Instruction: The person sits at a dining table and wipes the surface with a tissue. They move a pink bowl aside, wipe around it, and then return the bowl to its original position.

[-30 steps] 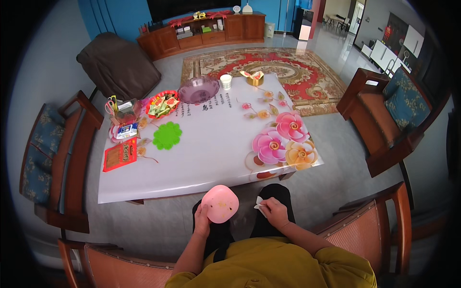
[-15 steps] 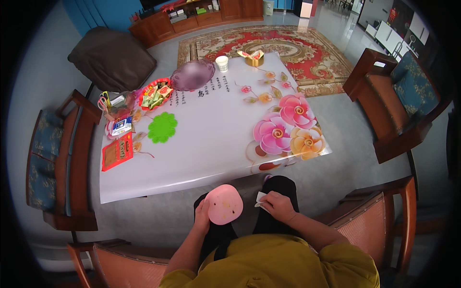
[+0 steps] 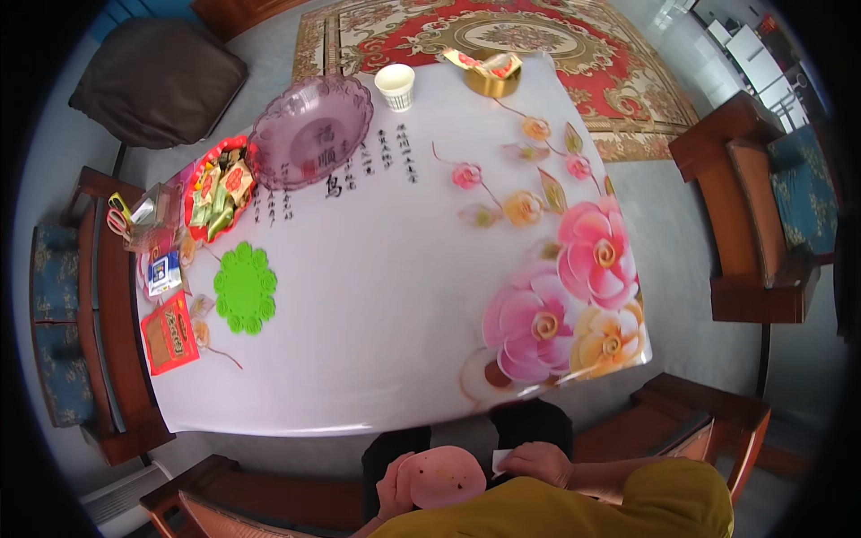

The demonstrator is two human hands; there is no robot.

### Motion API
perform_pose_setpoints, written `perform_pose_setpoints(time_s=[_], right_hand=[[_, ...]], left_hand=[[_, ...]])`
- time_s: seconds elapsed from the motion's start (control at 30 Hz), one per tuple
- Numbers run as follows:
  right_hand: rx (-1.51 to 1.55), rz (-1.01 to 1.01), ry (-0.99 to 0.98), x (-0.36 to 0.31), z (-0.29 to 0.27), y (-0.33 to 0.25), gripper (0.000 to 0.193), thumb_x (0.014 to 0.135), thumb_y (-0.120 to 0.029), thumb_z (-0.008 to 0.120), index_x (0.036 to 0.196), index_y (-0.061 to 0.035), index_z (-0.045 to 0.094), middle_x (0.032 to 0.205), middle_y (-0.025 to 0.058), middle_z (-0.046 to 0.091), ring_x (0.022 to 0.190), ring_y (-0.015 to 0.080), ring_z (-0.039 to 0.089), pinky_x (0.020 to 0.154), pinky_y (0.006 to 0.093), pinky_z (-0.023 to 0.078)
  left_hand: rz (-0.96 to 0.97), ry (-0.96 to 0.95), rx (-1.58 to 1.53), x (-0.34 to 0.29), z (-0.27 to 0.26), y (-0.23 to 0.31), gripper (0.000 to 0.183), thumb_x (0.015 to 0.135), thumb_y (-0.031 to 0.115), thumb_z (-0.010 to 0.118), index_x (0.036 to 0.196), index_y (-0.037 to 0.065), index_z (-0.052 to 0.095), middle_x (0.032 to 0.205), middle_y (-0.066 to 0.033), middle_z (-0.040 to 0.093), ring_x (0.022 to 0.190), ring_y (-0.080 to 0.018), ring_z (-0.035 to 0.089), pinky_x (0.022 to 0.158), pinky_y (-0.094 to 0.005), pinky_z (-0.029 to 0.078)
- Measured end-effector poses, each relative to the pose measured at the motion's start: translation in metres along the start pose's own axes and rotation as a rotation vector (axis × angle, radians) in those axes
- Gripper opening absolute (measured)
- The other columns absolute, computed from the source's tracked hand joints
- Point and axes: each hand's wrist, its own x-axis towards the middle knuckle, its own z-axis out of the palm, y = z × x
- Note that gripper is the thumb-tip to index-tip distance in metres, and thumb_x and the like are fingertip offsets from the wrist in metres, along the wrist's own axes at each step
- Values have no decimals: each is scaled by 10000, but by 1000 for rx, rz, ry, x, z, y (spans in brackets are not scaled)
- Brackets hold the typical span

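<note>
My left hand [image 3: 393,489] grips the left rim of a small pink plate [image 3: 446,478] over my lap, its fingers partly hidden. A few dark specks and bits lie on the plate. Just right of it, my right hand [image 3: 542,464] is closed on a folded white tissue [image 3: 500,461] above my right thigh. Both hands are below the front edge of the table [image 3: 359,359], which has a pale glossy cover printed with flowers.
On the table's left are a green scalloped mat [image 3: 245,289], red snack tray [image 3: 218,190], purple glass bowl [image 3: 314,130], red packet [image 3: 169,336] and clear box with scissors [image 3: 154,218]. Farther back stand a paper cup [image 3: 395,87] and gold tin [image 3: 492,76]. Wooden seats flank the table.
The view has shifted so the table looms larger. My hands, the plate and the tissue sit lower in the picture, both still held.
</note>
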Motion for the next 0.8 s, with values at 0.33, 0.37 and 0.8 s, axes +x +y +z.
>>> perform_pose_setpoints(time_s=[0.33, 0.37, 0.8], right_hand=[[-228, 297, -60, 16, -7, -14, 88, 834, -205, 583, 889, -136, 584, 817, 61, 541, 777, 263, 586, 647, 369, 491], [-213, 359, -89, 15, -1, -15, 115, 841, -237, 587, 897, -138, 595, 832, 70, 559, 797, 268, 594, 663, 383, 495], [-56, 1006, 618, -24, -137, -120, 247, 850, -303, 592, 984, -99, 628, 905, 125, 648, 838, 313, 624, 749, 408, 488]], left_hand=[[-77, 170, 4, 14, -5, 50, 324, 969, 235, 465, 1170, 1, 563, 1044, -128, 646, 967, -174, 592, 856, -309, 466], [-44, 184, 19, 13, -10, 65, 334, 971, 248, 457, 1165, -3, 562, 1041, -117, 636, 949, -169, 582, 848, -314, 466], [209, 276, -237, 45, -72, 307, 393, 998, 294, 405, 1203, -24, 510, 1103, -98, 576, 994, -164, 535, 872, -293, 440]])
